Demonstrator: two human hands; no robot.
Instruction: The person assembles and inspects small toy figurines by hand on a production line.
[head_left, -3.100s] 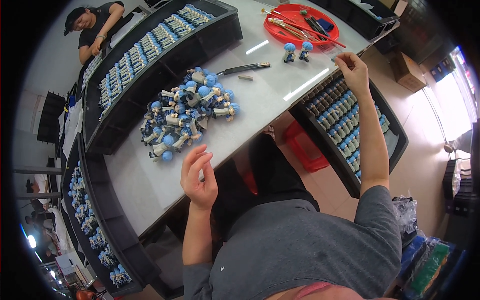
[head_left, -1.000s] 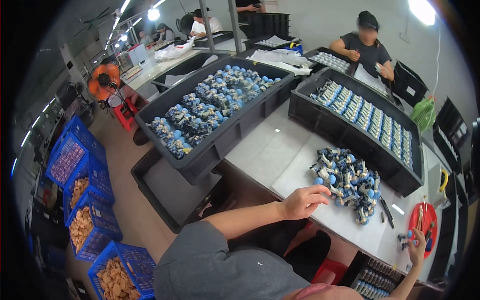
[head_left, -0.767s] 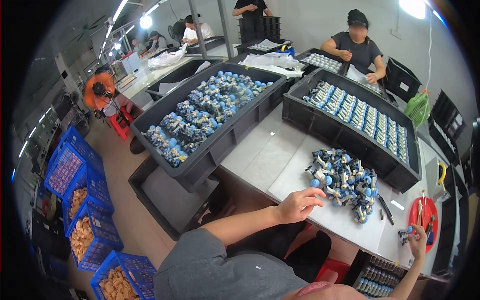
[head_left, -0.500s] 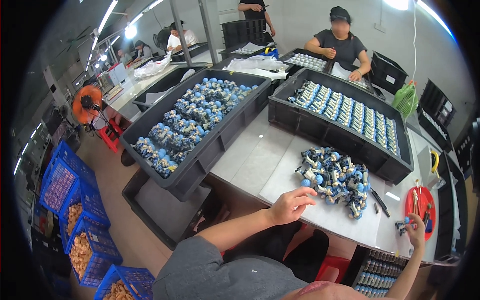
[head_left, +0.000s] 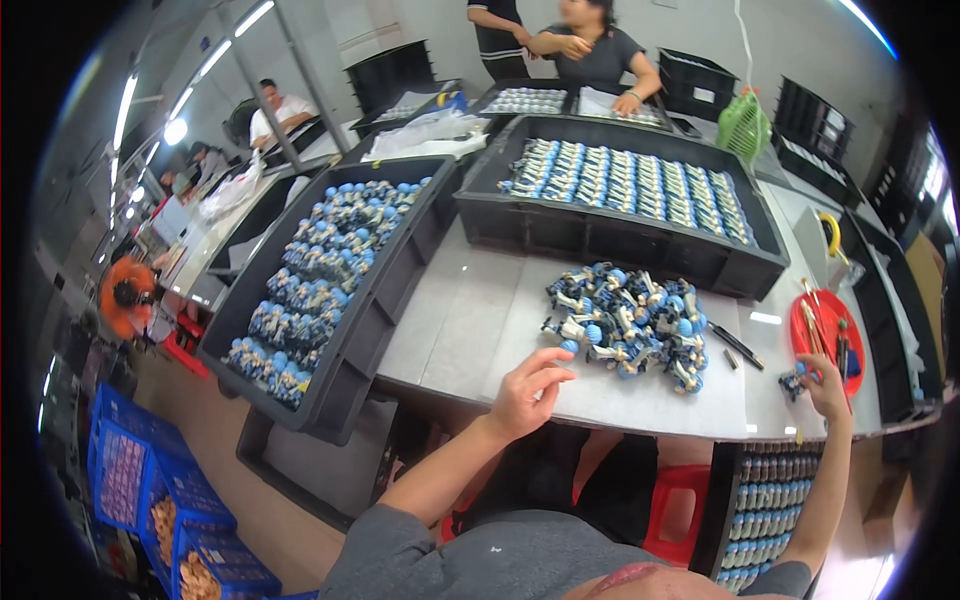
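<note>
A heap of small figurines (head_left: 635, 320) with blue round tops, pale bodies and dark parts lies on the white tabletop. My left hand (head_left: 530, 393) hovers at the near left side of the heap, fingers loosely bent and apart, with nothing visible in them. Over at the right, my right hand (head_left: 828, 388) pinches one blue-and-dark figurine (head_left: 793, 382) low over the table, beside a round red tray (head_left: 854, 375). Its fingers partly cover the figurine. A black pen (head_left: 737, 345) and its small dark cap (head_left: 730, 359) lie between the heap and that hand.
A black crate (head_left: 330, 400) of jumbled figurines stands on the left; another crate (head_left: 620, 240) behind the heap holds them in neat rows. More rows fill a crate (head_left: 727, 510) below the table edge. Blue baskets (head_left: 120, 480) stand on the floor. A co-worker (head_left: 600, 55) sits opposite.
The view has turned, so the table sits further left and higher in the picture. My right hand still holds the figurine near the red tray; my left hand stays by the heap.
</note>
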